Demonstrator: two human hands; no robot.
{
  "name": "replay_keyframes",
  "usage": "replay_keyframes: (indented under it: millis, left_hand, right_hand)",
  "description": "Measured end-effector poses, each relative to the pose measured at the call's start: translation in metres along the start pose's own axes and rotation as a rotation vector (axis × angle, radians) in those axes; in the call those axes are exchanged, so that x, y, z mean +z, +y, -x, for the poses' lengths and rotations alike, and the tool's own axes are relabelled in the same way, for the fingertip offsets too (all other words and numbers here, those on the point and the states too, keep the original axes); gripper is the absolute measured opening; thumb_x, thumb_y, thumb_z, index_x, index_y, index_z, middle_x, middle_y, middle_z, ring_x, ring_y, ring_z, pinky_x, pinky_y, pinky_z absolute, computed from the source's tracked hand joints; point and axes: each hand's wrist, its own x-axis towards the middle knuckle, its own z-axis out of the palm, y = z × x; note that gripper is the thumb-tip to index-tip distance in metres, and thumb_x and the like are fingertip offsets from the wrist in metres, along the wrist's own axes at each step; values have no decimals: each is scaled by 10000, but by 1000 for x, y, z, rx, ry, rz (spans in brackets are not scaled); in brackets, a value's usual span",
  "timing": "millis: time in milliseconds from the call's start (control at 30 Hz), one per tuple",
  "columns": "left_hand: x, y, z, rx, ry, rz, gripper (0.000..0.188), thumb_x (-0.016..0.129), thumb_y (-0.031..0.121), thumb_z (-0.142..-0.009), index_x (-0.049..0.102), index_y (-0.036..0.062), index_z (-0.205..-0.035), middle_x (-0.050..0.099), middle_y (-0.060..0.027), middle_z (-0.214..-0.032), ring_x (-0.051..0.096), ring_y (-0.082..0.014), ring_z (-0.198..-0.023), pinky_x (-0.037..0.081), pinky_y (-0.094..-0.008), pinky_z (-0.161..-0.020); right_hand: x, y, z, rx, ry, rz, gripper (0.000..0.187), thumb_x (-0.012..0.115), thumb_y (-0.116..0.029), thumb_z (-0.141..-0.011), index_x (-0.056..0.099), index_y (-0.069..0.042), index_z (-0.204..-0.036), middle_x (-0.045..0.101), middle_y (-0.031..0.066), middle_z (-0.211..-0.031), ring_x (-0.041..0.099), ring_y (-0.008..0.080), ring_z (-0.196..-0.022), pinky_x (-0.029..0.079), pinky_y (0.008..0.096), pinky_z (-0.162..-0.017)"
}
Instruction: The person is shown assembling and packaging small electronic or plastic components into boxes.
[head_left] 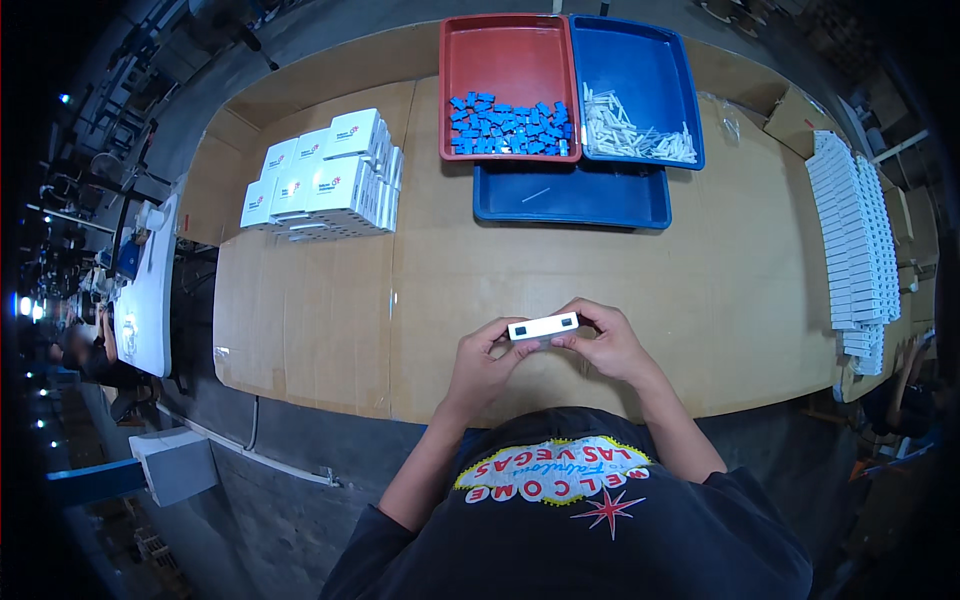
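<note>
Between my two hands, close to the front edge of the table, is a small white plastic case (543,327) with two dark rectangular openings along the side turned up. My left hand (487,358) grips its left end with thumb and fingers. At the other end, my right hand (608,342) pinches it the same way, both thumbs meeting along the near side. The underside of the case is hidden by the fingers.
A red tray (510,35) with blue plastic pieces and a blue tray (630,40) with white sticks stand at the back, above a lower blue tray (600,205). White cases (335,185) are stacked at left, more (850,240) at right. People work at both sides.
</note>
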Motion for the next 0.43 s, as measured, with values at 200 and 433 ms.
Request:
replay_keyframes:
  millis: [200, 433]
  left_hand:
    - [5, -40, 5, -381, -171, 282, 342, 636, 225, -1067, 621, -61, -1254, 748, -111, -1085, 718, -135, -985, 568, -310, -866]
    - [-6, 7, -2, -330, -13, 757, 654, 308, 492, -1141, 408, -46, -1498, 609, -219, -1399, 647, -313, -1264, 542, -453, -1061]
  right_hand:
    - [-16, 31, -8, 483, -354, -82, 258, 790, 2, -897, 680, 25, -1128, 728, 28, -958, 668, 95, -839, 552, 253, -787]
    - [-33, -3, -14, 136, -93, -440, 477, 755, 23, -923, 572, -50, -1357, 677, 102, -1340, 637, 153, -1239, 538, 278, -993]
